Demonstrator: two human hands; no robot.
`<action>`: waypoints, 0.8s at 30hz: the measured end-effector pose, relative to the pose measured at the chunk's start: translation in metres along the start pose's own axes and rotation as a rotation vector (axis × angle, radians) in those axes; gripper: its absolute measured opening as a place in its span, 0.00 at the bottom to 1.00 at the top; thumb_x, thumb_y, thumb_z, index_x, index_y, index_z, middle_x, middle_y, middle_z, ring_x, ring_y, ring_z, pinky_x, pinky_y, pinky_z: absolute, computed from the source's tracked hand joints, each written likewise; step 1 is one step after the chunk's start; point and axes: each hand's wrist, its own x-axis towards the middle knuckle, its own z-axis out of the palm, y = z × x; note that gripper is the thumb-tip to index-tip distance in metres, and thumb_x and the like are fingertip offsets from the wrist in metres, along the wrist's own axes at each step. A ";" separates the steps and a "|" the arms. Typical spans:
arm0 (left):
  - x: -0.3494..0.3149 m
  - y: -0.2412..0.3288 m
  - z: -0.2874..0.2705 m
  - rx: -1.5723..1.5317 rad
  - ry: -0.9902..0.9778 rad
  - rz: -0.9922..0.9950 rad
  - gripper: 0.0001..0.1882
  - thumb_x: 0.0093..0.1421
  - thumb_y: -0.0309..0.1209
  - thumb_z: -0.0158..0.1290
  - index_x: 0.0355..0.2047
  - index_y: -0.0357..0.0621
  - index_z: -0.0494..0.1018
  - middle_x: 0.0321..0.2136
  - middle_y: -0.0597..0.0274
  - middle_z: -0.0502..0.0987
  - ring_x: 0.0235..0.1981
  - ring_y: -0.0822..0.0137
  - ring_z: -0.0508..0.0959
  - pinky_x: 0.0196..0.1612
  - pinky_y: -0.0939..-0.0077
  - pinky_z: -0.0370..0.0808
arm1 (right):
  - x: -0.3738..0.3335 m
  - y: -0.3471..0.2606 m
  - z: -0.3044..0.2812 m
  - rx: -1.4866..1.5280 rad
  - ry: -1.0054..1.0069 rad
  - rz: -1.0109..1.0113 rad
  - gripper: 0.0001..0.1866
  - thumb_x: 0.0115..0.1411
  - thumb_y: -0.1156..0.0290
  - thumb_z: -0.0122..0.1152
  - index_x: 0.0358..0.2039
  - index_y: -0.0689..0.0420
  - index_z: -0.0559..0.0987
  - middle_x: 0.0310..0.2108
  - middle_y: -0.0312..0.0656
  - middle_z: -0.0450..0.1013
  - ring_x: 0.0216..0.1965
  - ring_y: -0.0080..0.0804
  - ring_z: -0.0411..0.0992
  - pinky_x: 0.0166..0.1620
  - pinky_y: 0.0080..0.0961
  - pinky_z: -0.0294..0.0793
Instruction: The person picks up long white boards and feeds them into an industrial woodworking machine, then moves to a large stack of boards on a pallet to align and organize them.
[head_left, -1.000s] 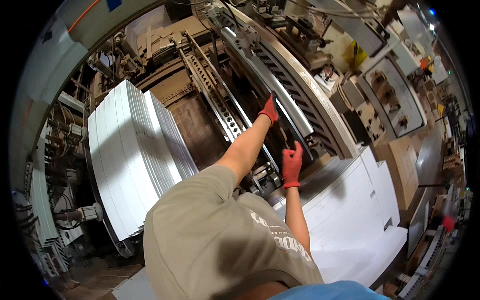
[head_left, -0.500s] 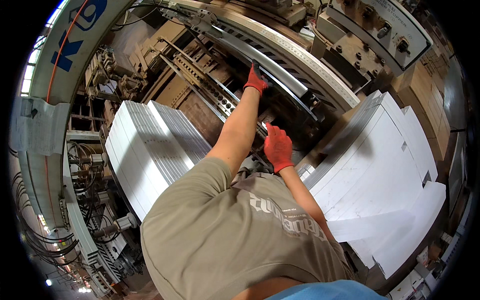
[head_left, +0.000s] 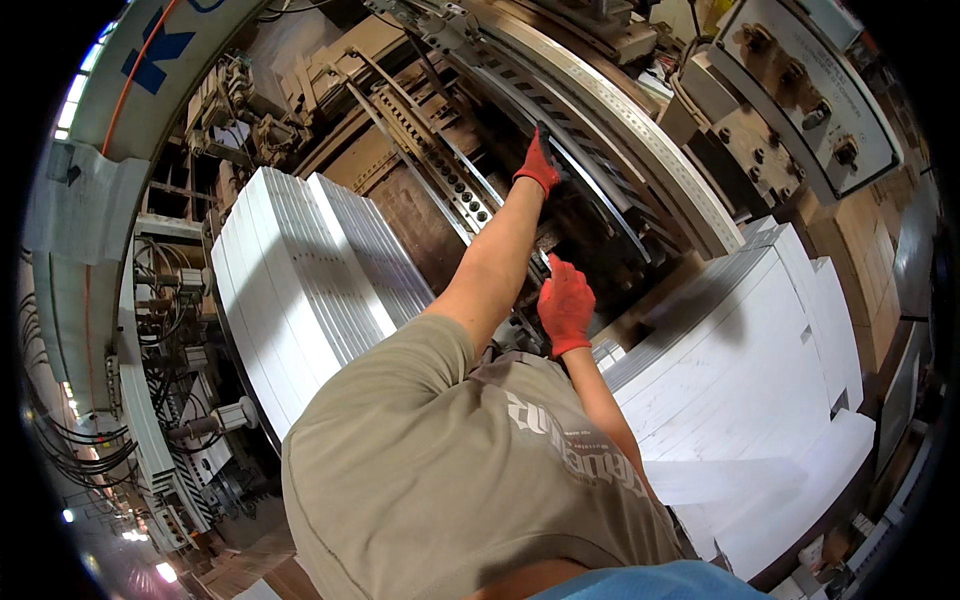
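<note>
My left hand (head_left: 538, 165), in a red glove with dark fingertips, reaches far forward into the machine. Its fingers stretch out beside a narrow metal bar (head_left: 600, 198); whether they touch it is unclear. Closer to my body, my right hand (head_left: 567, 307) wears a matching red glove. Its fingers are curled together, with a small pale tip showing at their end; what they hold, if anything, I cannot make out. Left of both hands runs a rail with a row of dark round holes (head_left: 465, 185).
White panels stand in a stack (head_left: 262, 290) on my left. More white sheets (head_left: 745, 370) are piled on my right. A control box with knobs (head_left: 800, 95) is at the far right, above cardboard boxes (head_left: 850, 270). A curved grey machine frame (head_left: 85, 215) borders the left.
The bright silver roller beyond my left hand no longer shows; dark slotted parts appear there. My view has shifted slightly, while both hands keep about the same place in the machine.
</note>
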 end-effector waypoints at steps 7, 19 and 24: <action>-0.021 0.007 0.015 -0.003 -0.085 -0.090 0.55 0.53 0.71 0.45 0.71 0.56 0.38 0.72 0.61 0.32 0.71 0.52 0.35 0.66 0.38 0.34 | 0.002 -0.001 0.001 -0.011 0.002 0.008 0.22 0.54 0.70 0.57 0.51 0.51 0.71 0.40 0.39 0.71 0.41 0.42 0.70 0.42 0.38 0.72; 0.005 0.009 -0.009 -0.049 -0.191 -0.103 0.40 0.61 0.65 0.42 0.65 0.54 0.57 0.63 0.69 0.60 0.58 0.62 0.62 0.61 0.62 0.58 | 0.000 -0.002 0.000 0.005 0.024 0.052 0.17 0.54 0.68 0.57 0.46 0.49 0.75 0.38 0.40 0.73 0.41 0.43 0.72 0.42 0.37 0.73; 0.004 0.000 0.006 -0.095 -0.263 -0.210 0.43 0.59 0.67 0.41 0.65 0.50 0.57 0.63 0.64 0.59 0.59 0.57 0.61 0.62 0.57 0.57 | -0.003 0.005 -0.004 0.107 0.036 0.139 0.17 0.55 0.67 0.58 0.47 0.48 0.75 0.40 0.39 0.73 0.42 0.43 0.72 0.43 0.36 0.73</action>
